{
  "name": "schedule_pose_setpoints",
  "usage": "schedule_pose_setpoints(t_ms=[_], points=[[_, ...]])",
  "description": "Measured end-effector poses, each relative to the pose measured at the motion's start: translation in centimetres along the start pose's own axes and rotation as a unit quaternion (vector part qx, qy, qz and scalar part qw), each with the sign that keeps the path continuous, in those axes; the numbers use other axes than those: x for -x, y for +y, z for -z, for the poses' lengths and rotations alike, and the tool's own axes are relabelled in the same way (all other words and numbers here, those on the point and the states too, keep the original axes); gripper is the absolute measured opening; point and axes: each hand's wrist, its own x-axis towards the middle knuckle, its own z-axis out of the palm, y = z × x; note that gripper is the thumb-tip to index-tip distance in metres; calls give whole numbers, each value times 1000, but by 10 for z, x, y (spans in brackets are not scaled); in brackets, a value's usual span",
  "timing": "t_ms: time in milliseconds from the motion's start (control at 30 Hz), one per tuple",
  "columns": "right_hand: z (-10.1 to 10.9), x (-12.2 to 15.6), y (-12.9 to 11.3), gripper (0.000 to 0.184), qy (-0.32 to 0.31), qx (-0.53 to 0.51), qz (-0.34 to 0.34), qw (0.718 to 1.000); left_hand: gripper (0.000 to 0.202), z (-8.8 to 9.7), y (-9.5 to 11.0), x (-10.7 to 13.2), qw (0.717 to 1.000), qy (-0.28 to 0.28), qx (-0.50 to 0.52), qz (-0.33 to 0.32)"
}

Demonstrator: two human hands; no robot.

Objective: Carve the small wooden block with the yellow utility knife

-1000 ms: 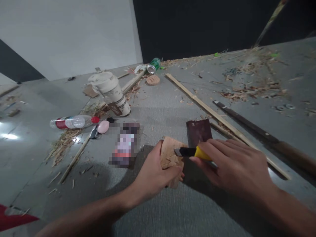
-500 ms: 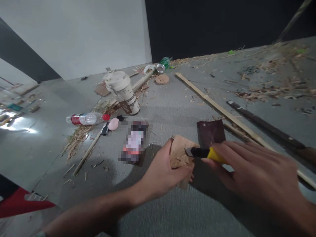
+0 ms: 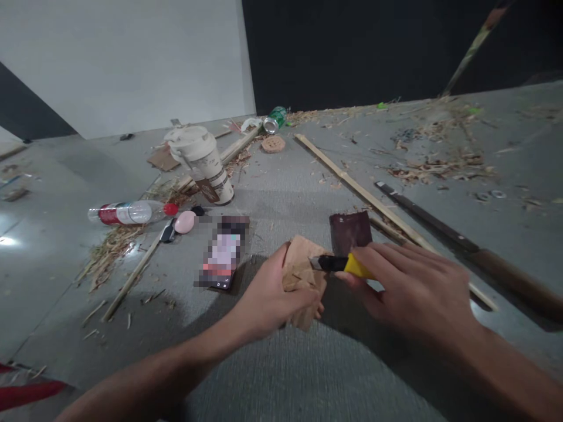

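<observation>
- The left hand (image 3: 272, 299) is gripping a tan piece (image 3: 303, 253) between thumb and fingers, above the grey floor (image 3: 281, 190)
- The right hand (image 3: 416, 287) is holding a yellow cutter (image 3: 357, 267), its blade (image 3: 315, 262) reaching over the tan piece; whether it is touching, I cannot tell
- A maroon sheet (image 3: 350, 230) is lying just beyond the right hand
- A phone (image 3: 223, 252) is lying near the left hand, a lidded cup (image 3: 200, 161) standing behind
</observation>
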Motion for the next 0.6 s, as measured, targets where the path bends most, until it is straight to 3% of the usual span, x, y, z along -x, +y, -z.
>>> schedule_pose_setpoints(t_ms=[167,300,600], points=[[3,-1,-1,34,-9,9,-3,1000,31,2,-1,2,995,38,-81,-37],[4,-1,0,34,-8,11,-5,1000,41,1,-6,2,999,-39,36,5],[2,0,3,31,-17,-1,5,1000,43,1,-13,1,999,-21,43,-8]])
